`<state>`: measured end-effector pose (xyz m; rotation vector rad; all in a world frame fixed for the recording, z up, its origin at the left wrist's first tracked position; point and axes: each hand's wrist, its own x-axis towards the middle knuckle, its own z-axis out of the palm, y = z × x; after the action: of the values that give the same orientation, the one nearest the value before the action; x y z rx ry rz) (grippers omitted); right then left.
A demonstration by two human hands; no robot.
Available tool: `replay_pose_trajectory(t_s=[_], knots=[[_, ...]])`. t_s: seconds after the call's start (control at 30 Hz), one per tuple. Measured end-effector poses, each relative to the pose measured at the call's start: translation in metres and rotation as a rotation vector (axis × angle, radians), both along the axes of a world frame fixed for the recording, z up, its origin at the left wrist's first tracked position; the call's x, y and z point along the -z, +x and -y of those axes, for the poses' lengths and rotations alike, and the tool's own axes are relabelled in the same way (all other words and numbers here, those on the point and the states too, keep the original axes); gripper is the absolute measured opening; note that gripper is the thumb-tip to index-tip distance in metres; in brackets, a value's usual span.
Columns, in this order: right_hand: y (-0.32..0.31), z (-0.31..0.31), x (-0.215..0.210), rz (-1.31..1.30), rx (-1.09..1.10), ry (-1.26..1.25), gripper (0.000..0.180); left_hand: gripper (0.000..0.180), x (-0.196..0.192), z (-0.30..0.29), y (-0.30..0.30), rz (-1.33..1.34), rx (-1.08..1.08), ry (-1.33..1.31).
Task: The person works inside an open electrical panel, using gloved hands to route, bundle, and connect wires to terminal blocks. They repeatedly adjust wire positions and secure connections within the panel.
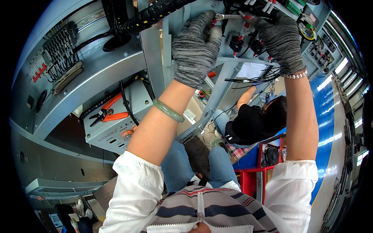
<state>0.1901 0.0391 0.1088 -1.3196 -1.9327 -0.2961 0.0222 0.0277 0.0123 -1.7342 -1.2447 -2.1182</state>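
Note:
Both my hands wear grey knitted gloves and are raised to the metal cabinet at the top of the head view. My right hand (pixel 279 42) is closed on the handle end of a slim silver wrench (pixel 230 16). The wrench lies roughly level, and its ring-shaped head reaches the fingertips of my left hand (pixel 196 48). The left thumb and forefinger are pinched together beside a small red sleeve (pixel 214 21); what they grip is mostly hidden. Between the hands sit black electrical components (pixel 236 43) with red-sleeved wire ends.
Orange-handled pliers (pixel 110 110) lie on a light grey control box (pixel 112 134) to the left. A thick black cable bundle (pixel 151 16) crosses the top. Below my right arm, a co-worker in black (pixel 254 122) crouches near a red tool box (pixel 250 182). Loose black wires (pixel 248 80) hang between.

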Motion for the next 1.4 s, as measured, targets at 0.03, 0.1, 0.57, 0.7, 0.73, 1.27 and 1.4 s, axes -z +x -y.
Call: replay_pose_trajectory(t_s=[0.03, 0.1, 0.57, 0.7, 0.73, 1.27, 1.4], knots=[[0.002, 0.000, -0.001, -0.013, -0.026, -0.037, 0.049, 0.028, 0.000, 0.000, 0.001, 0.020, 0.008, 0.010], [0.000, 0.004, 0.000, -0.040, -0.066, -0.093, 0.049, 0.027, -0.001, 0.000, 0.002, 0.047, 0.010, 0.028], [-0.048, 0.046, 0.067, -1.142, -0.699, -1.044, 0.035, 0.029, -0.001, -0.001, -0.003, 0.077, 0.164, -0.035], [-0.040, 0.055, 0.060, -0.858, -0.709, -0.968, 0.039, 0.032, 0.002, -0.001, -0.006, -0.008, 0.053, -0.016], [-0.034, 0.057, 0.059, -0.656, -0.636, -0.852, 0.040, 0.033, 0.002, -0.004, -0.006, -0.079, -0.056, 0.105], [-0.003, 0.015, -0.001, -0.067, -0.203, -0.233, 0.045, 0.032, 0.001, 0.001, -0.002, -0.004, 0.031, -0.026], [0.009, 0.000, -0.003, 0.089, -0.166, 0.011, 0.046, 0.033, -0.001, 0.001, 0.000, 0.031, 0.090, -0.022]])
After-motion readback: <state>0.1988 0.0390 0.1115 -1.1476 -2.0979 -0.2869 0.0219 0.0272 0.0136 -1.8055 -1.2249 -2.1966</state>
